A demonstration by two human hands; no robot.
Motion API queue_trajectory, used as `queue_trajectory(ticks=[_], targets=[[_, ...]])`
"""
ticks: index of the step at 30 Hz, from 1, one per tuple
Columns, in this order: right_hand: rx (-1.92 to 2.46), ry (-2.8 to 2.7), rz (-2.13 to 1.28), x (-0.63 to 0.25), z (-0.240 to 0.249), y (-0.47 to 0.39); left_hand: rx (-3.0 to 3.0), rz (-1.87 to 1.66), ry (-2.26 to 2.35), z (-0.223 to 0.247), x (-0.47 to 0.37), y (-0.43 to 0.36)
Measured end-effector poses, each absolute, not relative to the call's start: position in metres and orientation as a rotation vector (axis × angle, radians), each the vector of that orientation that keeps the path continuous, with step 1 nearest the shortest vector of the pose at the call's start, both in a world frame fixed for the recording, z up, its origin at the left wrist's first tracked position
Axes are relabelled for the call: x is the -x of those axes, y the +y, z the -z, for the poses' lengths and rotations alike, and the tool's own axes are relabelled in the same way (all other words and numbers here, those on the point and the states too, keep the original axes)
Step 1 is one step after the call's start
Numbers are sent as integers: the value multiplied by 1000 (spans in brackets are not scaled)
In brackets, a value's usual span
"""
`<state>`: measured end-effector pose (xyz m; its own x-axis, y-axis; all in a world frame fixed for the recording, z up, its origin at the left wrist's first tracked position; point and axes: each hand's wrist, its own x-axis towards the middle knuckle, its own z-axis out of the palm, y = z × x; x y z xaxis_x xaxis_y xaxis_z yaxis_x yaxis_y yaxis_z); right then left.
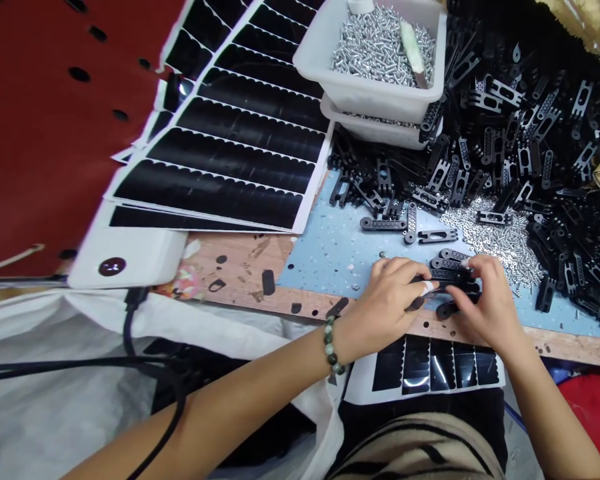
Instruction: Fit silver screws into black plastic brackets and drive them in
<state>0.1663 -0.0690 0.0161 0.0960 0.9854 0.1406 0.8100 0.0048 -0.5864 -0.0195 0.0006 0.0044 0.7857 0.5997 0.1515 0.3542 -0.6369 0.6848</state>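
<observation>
My left hand [394,297], with white tape round one finger and a beaded bracelet at the wrist, is closed on the left ends of a small group of black plastic parts [449,274] at the table's front edge. My right hand [495,308] grips the same group from the right, its thumb and forefinger bent round the right ends. The parts are long, narrow pieces with a latticed face and rounded ends, lying side by side. My fingers partly hide them. Just beyond lie single parts of the same kind, among them a slotted black piece [438,236].
A white tub [380,93] of silver screws stands at the back. A large heap of black parts [510,127] and loose silver screws [510,247] fill the right side. Sheets of black stickers [220,163] lie at left; another sticker sheet [430,393] is by my lap. Black cables [130,363] hang at left.
</observation>
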Motion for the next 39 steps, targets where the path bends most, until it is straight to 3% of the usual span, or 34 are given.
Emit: queue_trajectory(ticks=[3,7,13,20,31,33,37,39], targets=[[1599,-1825,-650,-157,-20,-69,-2139,-532,727,-8,21,2],[1626,-1509,-797,-157,-16,-67,-2057,-683,822,-9,26,4],[1733,-1253,-965,-174,-3,-58,-2468,-535,796,0,32,6],[1773,-1365,-936,-173,-1,-53,-2638,-512,766,-1,30,-1],[2080,-1698,-537,-173,-12,-50,-2521,-394,756,-7,25,4],[1943,-1745,-462,-170,-17,-52,-2413,-392,754,-12,25,7],[1493,-1842,-673,-155,-26,-54,-2186,-445,731,-18,24,10],[1468,-1769,-721,-153,-26,-54,-2090,-520,781,-18,24,12]])
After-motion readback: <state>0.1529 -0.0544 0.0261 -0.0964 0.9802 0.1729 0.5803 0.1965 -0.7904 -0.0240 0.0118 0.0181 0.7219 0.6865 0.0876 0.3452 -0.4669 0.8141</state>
